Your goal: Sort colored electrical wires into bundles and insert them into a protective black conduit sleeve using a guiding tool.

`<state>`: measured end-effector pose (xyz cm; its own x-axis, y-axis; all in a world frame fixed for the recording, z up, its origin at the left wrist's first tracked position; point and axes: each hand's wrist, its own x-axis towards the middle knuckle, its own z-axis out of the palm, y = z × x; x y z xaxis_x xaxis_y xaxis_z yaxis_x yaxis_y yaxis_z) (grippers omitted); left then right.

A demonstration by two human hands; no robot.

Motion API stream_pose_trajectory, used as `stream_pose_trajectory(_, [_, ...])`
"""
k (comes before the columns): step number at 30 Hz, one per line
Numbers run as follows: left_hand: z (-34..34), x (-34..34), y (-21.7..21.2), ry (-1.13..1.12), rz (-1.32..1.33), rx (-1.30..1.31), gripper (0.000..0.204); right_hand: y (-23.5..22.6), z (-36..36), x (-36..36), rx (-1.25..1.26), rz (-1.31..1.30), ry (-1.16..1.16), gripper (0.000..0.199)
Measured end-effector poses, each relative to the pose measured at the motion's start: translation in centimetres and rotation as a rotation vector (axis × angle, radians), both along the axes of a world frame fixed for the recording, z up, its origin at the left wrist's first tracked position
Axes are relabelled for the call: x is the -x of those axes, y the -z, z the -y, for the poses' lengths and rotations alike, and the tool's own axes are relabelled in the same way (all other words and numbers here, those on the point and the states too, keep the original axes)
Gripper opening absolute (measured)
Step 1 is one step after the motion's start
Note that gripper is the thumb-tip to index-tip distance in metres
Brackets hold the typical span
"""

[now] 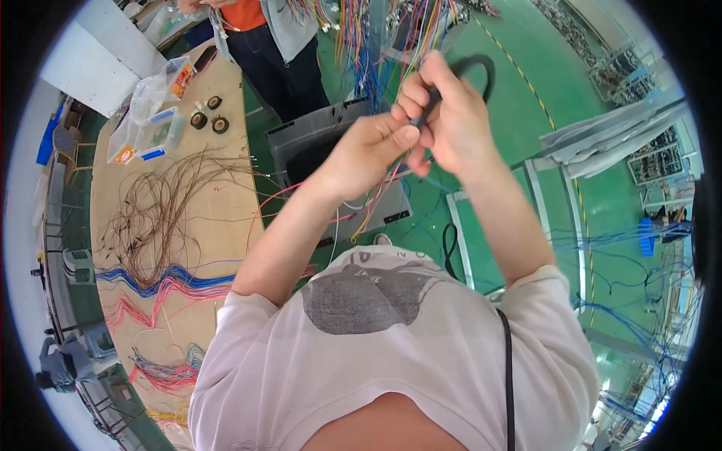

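In front of my chest both hands meet, fingers closed. My left hand point(367, 154) pinches at a bundle of thin wires point(391, 179), red, white and yellow, that trail below the fingers. Just beside it, my right hand point(457, 116) is closed round a dark flexible strip point(487, 75). This strip arches in a loop past the right knuckles and is smeared by motion; whether it is tape or cable I cannot tell. Fingers hide the spot where strip and wires come together.
A wooden table point(218, 195) at left bears brown wires point(154, 218), blue wires point(158, 276), black rolls point(198, 120) and a clear plastic box point(159, 129). Many coloured wires point(365, 52) hang ahead, near a person point(274, 56). A metal frame point(553, 218) stands right.
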<state>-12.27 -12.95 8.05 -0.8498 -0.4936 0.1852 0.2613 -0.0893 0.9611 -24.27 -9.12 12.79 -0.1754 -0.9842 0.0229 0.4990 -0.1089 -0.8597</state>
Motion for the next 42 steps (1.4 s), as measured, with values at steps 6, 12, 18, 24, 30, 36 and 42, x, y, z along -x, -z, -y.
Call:
stream_pose_trajectory(6, [8.5, -0.6, 3.6, -0.129, 0.225, 0.372, 0.066, -7.5, -2.1, 1.0, 0.013, 0.124, -0.550, 0.027])
stream_pose_trajectory(12, [9.7, 6.0, 10.4, -0.129, 0.106, 0.217, 0.046, -13.4, -2.6, 1.3, 0.125, 0.112, -1.069, 0.042])
stream_pose_trajectory(18, [10.6, 1.2, 8.6, -0.137, 0.096, -0.199, 0.029, -15.5, -5.8, 8.8, 0.231, -0.265, -0.658, 0.024])
stream_pose_trajectory(24, [14.3, -11.8, -3.0, -0.422, 0.256, 0.160, 0.024, -7.0, -11.5, 18.9, 0.115, -1.296, 0.334, 0.033])
stream_pose_trajectory(30, [15.2, -20.7, -15.5, -0.892, 0.388, 1.041, 0.021, -7.5, -12.3, 15.8, -0.182, -0.566, -0.189, 0.032])
stream_pose_trajectory(36, [15.4, -23.7, -24.2, -1.296, 0.471, 1.328, 0.010, -1.6, -12.9, 18.6, -0.263, -0.502, -0.189, 0.036])
stream_pose_trajectory(42, [16.8, -19.7, -27.3, -1.518, 0.480, 1.535, 0.031, 2.2, -10.3, 25.9, -0.177, -0.654, 0.275, 0.024])
